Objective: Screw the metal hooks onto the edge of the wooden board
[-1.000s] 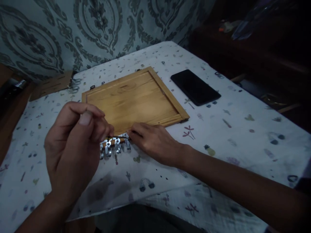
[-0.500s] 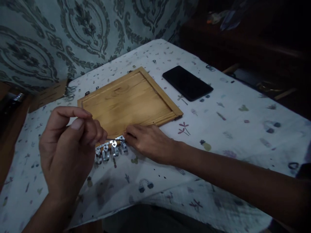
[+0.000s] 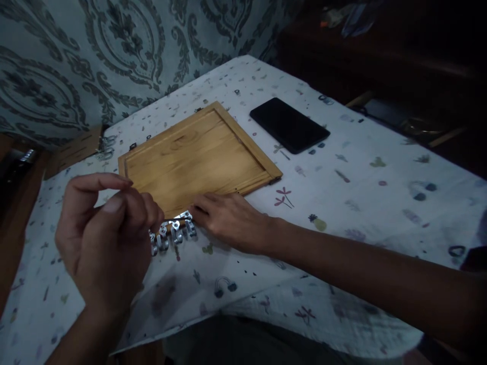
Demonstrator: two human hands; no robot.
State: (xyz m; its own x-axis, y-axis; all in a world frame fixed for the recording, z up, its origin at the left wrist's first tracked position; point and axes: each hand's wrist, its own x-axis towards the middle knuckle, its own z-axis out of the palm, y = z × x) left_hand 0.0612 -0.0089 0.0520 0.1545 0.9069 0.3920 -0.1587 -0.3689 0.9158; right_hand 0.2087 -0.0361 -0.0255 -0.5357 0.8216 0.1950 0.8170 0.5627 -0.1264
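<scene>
A wooden framed panel (image 3: 182, 162) lies flat on the table, small dark fittings on its edges. Along its near edge runs a metal hook rail (image 3: 175, 225) with several silver hooks hanging toward me. My left hand (image 3: 110, 238) is closed around a thin dark rod (image 3: 171, 220), whose far end reaches over the rail toward its right end; the part inside the fist is hidden. At that right end, the fingers of my right hand (image 3: 232, 220) are pinched together on the rail against the panel edge. What exactly lies under those fingertips is hidden.
A black smartphone (image 3: 289, 124) lies right of the panel. Further left sits a brown cardboard piece (image 3: 74, 152) with more metal hooks (image 3: 106, 148) beside it. A patterned cloth (image 3: 342, 213) covers the table, and a damask-patterned wall surface (image 3: 125, 50) rises behind it.
The view has shifted slightly, so the panel and phone appear a little further left and higher. My left fist sits slightly lower; both hands keep their holds.
</scene>
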